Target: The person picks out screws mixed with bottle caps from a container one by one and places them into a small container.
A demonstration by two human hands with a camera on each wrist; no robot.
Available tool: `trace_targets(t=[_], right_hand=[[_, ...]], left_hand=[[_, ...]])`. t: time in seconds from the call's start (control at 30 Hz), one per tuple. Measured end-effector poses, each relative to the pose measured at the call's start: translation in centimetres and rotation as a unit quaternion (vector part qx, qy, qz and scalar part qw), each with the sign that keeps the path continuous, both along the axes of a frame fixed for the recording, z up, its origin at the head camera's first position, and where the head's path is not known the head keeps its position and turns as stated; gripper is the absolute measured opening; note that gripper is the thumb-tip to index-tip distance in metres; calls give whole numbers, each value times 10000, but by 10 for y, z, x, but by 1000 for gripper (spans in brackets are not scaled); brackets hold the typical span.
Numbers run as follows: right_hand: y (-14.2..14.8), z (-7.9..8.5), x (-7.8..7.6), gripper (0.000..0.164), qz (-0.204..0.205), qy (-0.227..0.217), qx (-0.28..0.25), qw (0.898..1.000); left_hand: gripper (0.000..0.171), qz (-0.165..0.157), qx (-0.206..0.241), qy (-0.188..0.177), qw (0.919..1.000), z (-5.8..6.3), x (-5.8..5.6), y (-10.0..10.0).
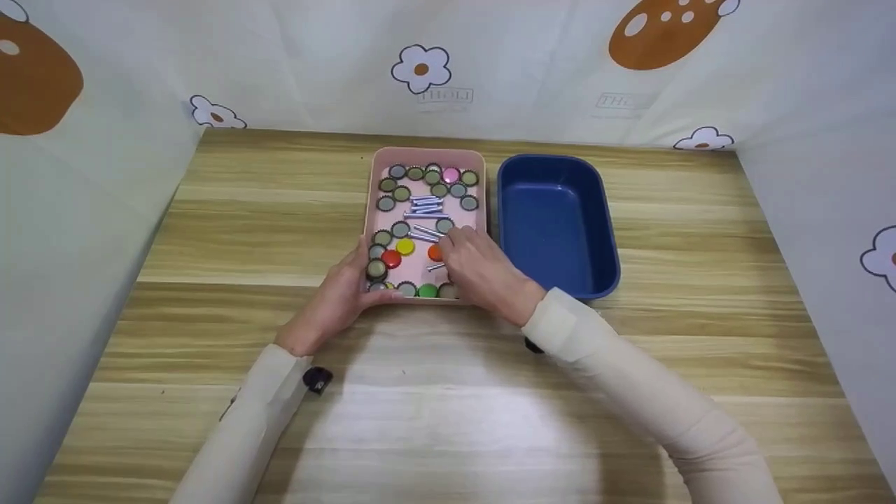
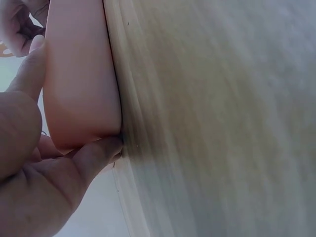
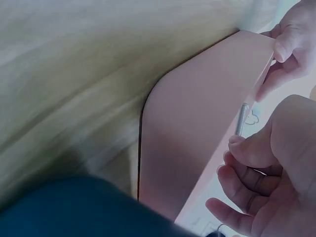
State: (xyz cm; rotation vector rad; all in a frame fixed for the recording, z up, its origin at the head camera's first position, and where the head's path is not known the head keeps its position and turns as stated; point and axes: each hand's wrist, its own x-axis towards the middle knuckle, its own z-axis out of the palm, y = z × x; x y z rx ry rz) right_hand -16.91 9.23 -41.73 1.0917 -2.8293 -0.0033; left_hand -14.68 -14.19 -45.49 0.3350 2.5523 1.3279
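- The pink box (image 1: 428,155) sits on the wood-grain counter (image 1: 189,336), with bottle caps and metal screws inside it.
- The left hand (image 1: 334,290) grips the near left corner of the pink box, its thumb along the near wall and its fingers along the left wall.
- The right hand (image 1: 483,269) is over the near right part of the pink box and pinches one screw (image 3: 241,119) between thumb and finger; in the right wrist view the threaded end sticks up past the thumb tip.
- A group of screws (image 1: 425,204) lies roughly side by side past the middle of the pink box, and two slanting screws (image 1: 424,232) lie nearer, running toward the right hand.
- Many grey-green bottle caps (image 1: 386,204) lie hollow side up, mostly along the walls.
- Coloured caps lie among them: a pink cap (image 1: 451,175) near the far wall, a yellow cap (image 1: 405,246) and a red cap (image 1: 391,259) close together on the left, an orange cap (image 1: 435,252) just beside the right hand's fingers, and a green cap (image 1: 428,290) by the near wall.
- The blue box (image 1: 549,238) stands just right of the pink box, with a narrow gap between them.
- Pale sleeves (image 1: 245,413) cover both forearms; a small black object (image 1: 318,379) shows beside the left cuff.
- White cloth (image 1: 315,77) printed with flowers (image 1: 421,57) hangs behind the counter.
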Motion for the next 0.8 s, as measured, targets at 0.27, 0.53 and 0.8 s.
trace_targets(t=[0.27, 0.53, 0.8], right_hand=[[11, 13, -5, 19, -9, 311, 40, 9995], [21, 22, -8, 27, 31, 526, -34, 9986], [31, 28, -13, 30, 68, 860, -63, 9963]], left_hand=[[108, 2, 181, -295, 9994, 2, -1, 0], [103, 2, 277, -670, 9974, 10, -2, 2], [107, -39, 28, -664, 9978, 18, -1, 2]])
